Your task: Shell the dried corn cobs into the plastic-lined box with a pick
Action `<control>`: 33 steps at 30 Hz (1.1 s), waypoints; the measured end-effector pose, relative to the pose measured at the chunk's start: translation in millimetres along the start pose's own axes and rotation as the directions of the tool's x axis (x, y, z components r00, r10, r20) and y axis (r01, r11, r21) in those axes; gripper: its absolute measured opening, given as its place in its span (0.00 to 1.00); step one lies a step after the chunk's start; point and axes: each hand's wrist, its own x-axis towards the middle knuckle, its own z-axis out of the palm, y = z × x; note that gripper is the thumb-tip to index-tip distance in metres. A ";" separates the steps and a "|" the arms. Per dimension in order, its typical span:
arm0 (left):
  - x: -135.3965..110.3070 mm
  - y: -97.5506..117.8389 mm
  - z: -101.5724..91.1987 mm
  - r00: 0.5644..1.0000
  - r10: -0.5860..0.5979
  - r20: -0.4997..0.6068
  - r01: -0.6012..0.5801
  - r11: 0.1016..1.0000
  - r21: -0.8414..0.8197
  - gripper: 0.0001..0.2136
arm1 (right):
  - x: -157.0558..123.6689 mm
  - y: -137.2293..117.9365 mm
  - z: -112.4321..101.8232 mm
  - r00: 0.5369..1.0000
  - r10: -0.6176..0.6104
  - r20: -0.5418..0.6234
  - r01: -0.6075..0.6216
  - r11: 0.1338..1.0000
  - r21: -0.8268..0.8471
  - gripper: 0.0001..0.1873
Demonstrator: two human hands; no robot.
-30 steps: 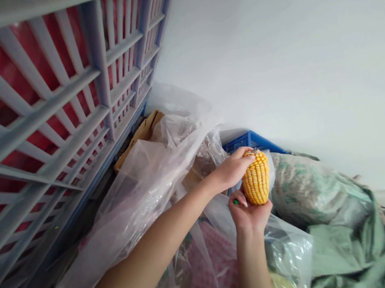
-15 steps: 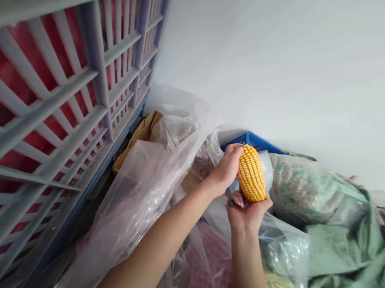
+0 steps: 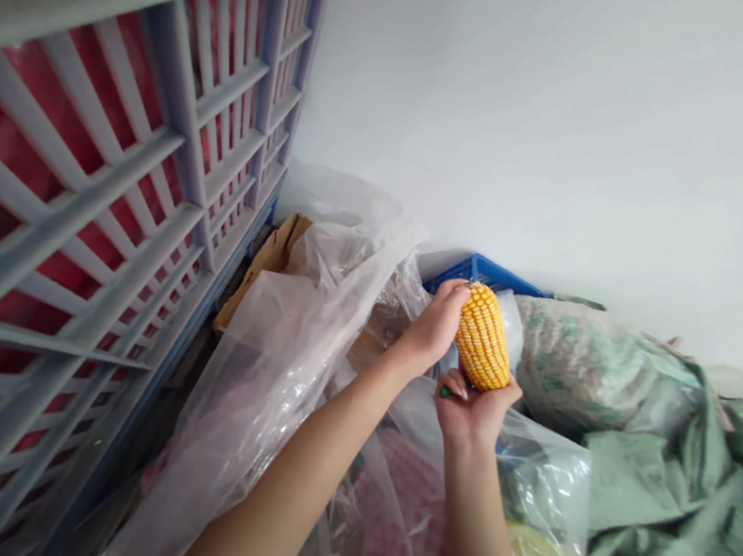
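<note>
I've got a dried corn cob [image 3: 481,337] between both hands, centre-right of the frame, standing roughly upright and tipped slightly. My left hand [image 3: 437,326] comes in from the lower left, with my left fingers [image 3: 454,302] clenched over the cob's upper end. My right hand [image 3: 474,418] is below it, palm up, with my right fingers [image 3: 459,387] curled against the lower end. So it's grasped from both ends, and most of the yellow kernels stay bare in the middle.

Risks, as I judge them: the kernels are hard and ridged, so if either grip eases, the cob could slip or roll out sideways. It would likely drop onto the crumpled clear plastic sheet [image 3: 275,381] under my arms, then slide into the folds and be awkward to find. Twisting hard against the cob could also pop kernels loose, and they'd scatter down there too. My left forearm lies across the plastic, so a sudden pull could drag it and shift the things around it.

Close by on the right is a bulging sack [image 3: 595,363] with green print, with green woven sacking [image 3: 667,485] below it. A blue crate rim [image 3: 481,270] sits just behind the cob. A large grey-blue lattice crate [image 3: 192,137] fills the upper left, against a white wall [image 3: 561,91].
</note>
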 end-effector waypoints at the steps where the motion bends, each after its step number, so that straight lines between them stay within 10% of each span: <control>1: -0.6 1.4 -0.6 1.000 0.014 0.023 -0.015 0.999 0.051 0.15 | 1.3 -1.3 -1.2 1.000 0.012 0.001 -0.012 1.000 0.008 0.10; 17: -4.1 30.7 -25.9 0.971 -0.015 0.238 -0.129 0.805 0.579 0.19 | 1.6 -17.9 -1.4 0.982 0.178 -0.057 -0.171 0.979 0.113 0.09; 33: -3.2 25.2 -28.0 0.989 0.006 0.146 -0.106 0.715 0.691 0.19 | -2.0 -14.7 2.1 0.988 0.125 -0.086 -0.121 0.991 0.055 0.09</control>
